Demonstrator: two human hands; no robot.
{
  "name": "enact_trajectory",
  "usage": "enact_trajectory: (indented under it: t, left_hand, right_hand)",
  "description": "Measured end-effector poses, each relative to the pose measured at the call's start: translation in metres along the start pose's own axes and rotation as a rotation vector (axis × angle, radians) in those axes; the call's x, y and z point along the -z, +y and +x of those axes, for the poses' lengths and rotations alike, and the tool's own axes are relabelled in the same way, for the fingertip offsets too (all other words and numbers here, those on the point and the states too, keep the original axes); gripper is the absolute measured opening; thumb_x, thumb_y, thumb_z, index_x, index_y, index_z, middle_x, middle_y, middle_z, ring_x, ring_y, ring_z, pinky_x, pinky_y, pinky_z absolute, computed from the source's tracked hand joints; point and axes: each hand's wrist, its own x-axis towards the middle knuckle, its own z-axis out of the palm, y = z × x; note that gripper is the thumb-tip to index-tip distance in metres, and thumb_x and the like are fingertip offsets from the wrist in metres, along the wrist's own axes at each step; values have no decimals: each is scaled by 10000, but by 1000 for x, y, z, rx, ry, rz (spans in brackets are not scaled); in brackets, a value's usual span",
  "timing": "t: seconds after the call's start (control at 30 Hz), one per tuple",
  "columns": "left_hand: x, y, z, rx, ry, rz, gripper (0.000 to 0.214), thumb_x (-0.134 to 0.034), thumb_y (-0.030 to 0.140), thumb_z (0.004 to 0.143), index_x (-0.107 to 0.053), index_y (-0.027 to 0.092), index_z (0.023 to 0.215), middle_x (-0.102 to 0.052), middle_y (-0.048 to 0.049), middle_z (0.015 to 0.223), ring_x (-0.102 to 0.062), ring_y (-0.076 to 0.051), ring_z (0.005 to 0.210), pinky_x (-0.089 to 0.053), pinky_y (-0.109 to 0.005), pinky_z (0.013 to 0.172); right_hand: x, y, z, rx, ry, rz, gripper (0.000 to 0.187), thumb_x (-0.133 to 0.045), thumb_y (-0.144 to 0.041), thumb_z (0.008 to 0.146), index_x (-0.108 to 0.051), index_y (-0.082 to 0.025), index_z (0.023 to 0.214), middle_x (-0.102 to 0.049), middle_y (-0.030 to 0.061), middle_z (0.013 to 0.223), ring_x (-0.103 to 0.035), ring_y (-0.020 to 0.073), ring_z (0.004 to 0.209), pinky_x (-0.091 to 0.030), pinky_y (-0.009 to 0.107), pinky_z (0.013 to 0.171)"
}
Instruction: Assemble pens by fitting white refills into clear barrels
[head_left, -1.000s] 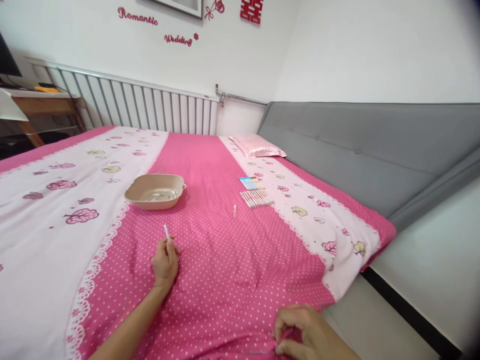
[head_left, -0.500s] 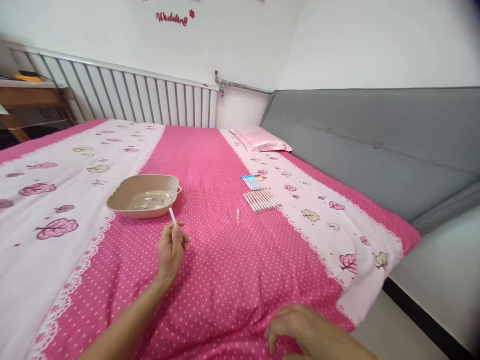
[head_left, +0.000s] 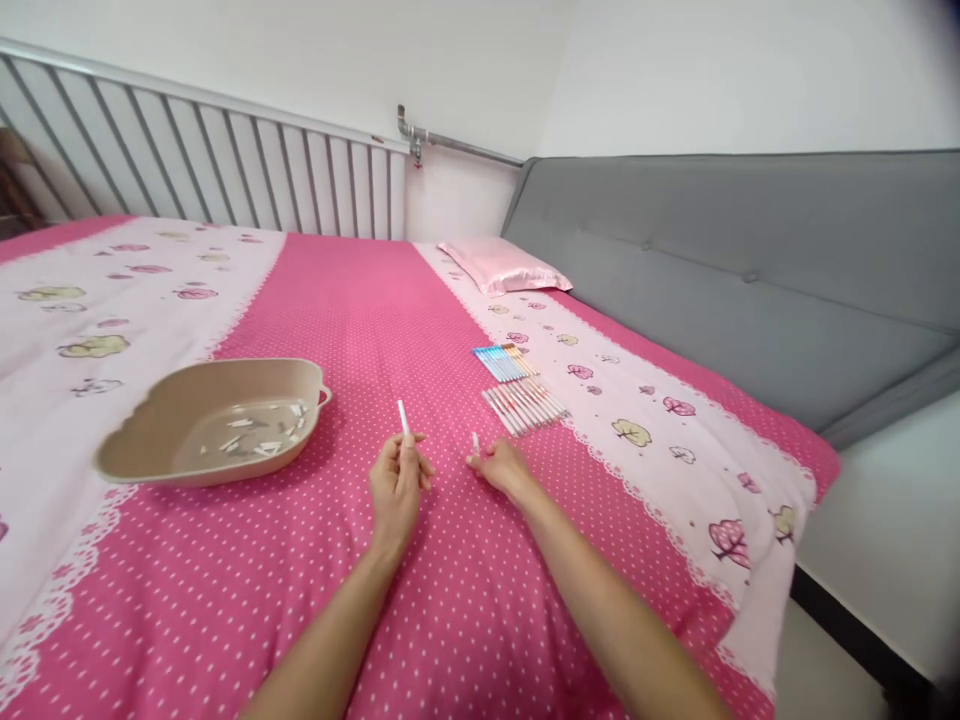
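My left hand is closed around a slim white pen, its end pointing up and away from me. Just to the right, the fingertips of my right hand pinch the near end of a short pale pen cap at the bed surface. Beyond my right hand lie two neat rows of pens: blue-to-orange pens farther off, and pale pens with reddish marks nearer. Left of my hands stands a beige plastic basin with several small white pieces in it.
Everything rests on a bed with a pink dotted cover. A pink pillow lies at the back, beside a grey padded headboard. Behind the bed are a white radiator and a metal pipe.
My right hand has moved forward from the near edge to the pale cap. My left hand, holding the pen, has moved right, away from the basin. The view has shifted.
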Motion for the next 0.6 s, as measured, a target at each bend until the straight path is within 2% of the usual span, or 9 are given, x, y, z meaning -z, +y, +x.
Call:
enact_trajectory:
  t: [0.1, 0.27, 0.43, 0.6]
  left_hand:
    - [0, -1, 0, 56, -38, -7, 287, -451, 444, 835, -534, 172, 875, -512, 48, 529, -448, -72, 412, -359, -189, 414]
    - [-4, 0, -3, 109, -147, 19, 305, -440, 458, 832, -526, 171, 887, -510, 51, 534, -439, -74, 412, -353, -196, 419]
    - [-7, -2, -9, 119, -243, 62, 330, -450, 473, 820, -539, 160, 873, -515, 43, 520, -446, -80, 404, -348, -201, 412]
    - [-12, -6, -15, 119, -360, 108, 332, -475, 469, 806, -545, 152, 876, -521, 40, 515, -448, -80, 404, -345, -198, 411]
  right_hand:
    - [-10, 7, 10, -110, 39, -30, 262, -668, -344, 634, -494, -192, 511, -584, 64, 615, -575, 229, 696, -352, 283, 566]
    - [-8, 8, 9, -129, -24, 129, 296, -663, -291, 623, -473, -186, 421, -497, -8, 451, -510, 137, 533, -331, 242, 535]
    - [6, -10, -11, -34, -57, 443, 255, -552, -372, 711, -545, -157, 573, -528, -23, 506, -465, 85, 472, -370, 221, 529]
    - [36, -24, -47, 80, 73, 678, 321, -577, -441, 709, -574, -151, 847, -597, -4, 661, -543, 98, 612, -409, 217, 608]
